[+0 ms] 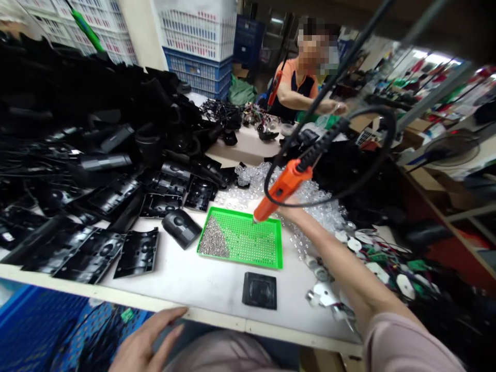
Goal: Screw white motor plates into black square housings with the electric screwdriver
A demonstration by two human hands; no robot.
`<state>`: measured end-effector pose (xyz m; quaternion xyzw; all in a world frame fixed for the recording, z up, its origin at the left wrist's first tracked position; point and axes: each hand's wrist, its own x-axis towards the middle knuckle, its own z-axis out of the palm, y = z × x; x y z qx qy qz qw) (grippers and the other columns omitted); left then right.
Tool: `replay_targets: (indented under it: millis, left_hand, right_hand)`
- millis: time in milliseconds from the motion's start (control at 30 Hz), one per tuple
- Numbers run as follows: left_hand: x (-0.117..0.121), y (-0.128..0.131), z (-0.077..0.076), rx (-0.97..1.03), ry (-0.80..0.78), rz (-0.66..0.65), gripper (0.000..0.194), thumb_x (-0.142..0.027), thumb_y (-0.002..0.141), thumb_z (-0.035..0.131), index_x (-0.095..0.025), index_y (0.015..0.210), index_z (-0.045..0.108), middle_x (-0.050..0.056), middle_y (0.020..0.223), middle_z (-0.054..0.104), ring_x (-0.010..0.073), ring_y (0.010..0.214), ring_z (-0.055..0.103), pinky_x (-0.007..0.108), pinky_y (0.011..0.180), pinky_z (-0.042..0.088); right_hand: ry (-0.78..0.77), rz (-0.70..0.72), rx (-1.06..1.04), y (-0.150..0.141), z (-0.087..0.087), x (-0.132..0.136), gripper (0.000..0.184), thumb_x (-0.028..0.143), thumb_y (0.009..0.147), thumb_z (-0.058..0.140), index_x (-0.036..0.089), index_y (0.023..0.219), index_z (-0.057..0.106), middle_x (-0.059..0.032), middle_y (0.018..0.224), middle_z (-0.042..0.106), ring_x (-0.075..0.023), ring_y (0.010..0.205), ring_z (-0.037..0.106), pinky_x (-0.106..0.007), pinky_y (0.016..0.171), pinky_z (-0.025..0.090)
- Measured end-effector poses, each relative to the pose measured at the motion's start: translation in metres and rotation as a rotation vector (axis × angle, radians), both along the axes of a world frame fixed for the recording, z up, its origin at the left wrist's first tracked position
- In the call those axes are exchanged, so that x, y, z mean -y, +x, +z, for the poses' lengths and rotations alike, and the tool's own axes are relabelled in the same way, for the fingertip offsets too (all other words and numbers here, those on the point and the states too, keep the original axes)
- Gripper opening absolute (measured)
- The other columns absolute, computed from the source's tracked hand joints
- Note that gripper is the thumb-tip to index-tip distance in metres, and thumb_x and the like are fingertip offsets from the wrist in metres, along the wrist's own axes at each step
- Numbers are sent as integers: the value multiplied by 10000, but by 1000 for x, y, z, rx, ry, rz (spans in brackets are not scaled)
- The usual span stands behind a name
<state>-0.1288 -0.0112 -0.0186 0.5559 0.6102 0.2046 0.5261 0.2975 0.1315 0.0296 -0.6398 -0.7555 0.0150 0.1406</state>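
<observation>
My right hand (291, 205) reaches forward over the table and is wrapped round an orange electric screwdriver (282, 189) hanging from a black cable; its tip sits at the far right edge of a green perforated tray (256, 243) with a heap of small silver screws (212, 238) in its left part. My left hand (144, 342) lies low below the table's front edge, fingers stretched out and holding nothing. A small square black part (259, 290) rests on the white table (186, 279) in front of the tray.
Black plastic housings (101, 206) are piled over the left half. Clear lenses (325, 206) and white discs with wires (372, 268) lie to the right. A blue crate (34, 325) stands below left. Across the table a person in an orange shirt (298, 88) works; crates are stacked behind.
</observation>
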Motion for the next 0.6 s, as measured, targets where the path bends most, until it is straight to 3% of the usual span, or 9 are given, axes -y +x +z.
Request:
replay_targets:
  millis: [67,133,233,300,367,467,533,600]
  left_hand:
    - [-4,41,18,110,29,-57,238,-344,651,816,-318,886,795,49,1000,759,322,1014,652,360,1003,466]
    - [-6,76,30,224,20,-118,229,-300,706,784,-287,934,790,67,995,754,288,980,654,328,948,485]
    - [-4,115,34,393,-92,-298,418,-260,771,736,-280,1186,693,61,996,742,226,852,653,289,817,509]
    - [-1,133,30,495,-162,-411,395,-269,823,686,-263,1218,671,52,934,735,200,803,636,271,777,494]
    - [1,144,23,568,-242,-402,278,-302,847,658,-225,1104,729,42,824,719,179,736,621,246,715,478]
    - [5,153,14,614,-399,-256,235,-366,812,693,-189,954,758,29,748,698,154,641,601,217,620,450]
    - [8,153,12,640,-445,-262,263,-403,818,680,-187,947,754,34,749,700,176,686,619,241,664,472]
    - [10,149,13,624,-392,-323,270,-416,840,650,-202,966,755,45,779,710,220,792,636,293,759,495]
  right_hand:
    - [6,-87,-82,-1,7,35,291,238,936,454,122,1044,698,-146,1016,727,-258,921,667,-432,823,523]
    - [-34,-86,-205,-16,12,82,282,282,938,476,188,1071,706,-79,1007,743,-198,862,692,-367,769,561]
    - [-249,140,-681,-58,9,154,178,277,885,598,280,980,749,-7,882,756,-151,767,695,-307,687,580]
    - [-183,182,-760,-86,-2,188,186,248,884,609,274,1010,743,-13,853,750,-143,755,685,-287,670,577]
    - [40,102,-668,-102,-15,210,234,196,905,570,244,1083,713,-48,892,742,-160,809,672,-310,708,573]
    - [343,53,-342,-109,-30,228,252,178,900,572,209,1129,674,-89,966,738,-203,887,645,-361,738,547]
    - [419,142,-135,-108,-35,235,234,169,911,542,195,1105,672,-81,984,748,-209,875,633,-353,692,516]
    - [445,215,-25,-107,-36,238,254,133,934,467,173,1069,679,-64,998,755,-203,865,625,-338,665,483]
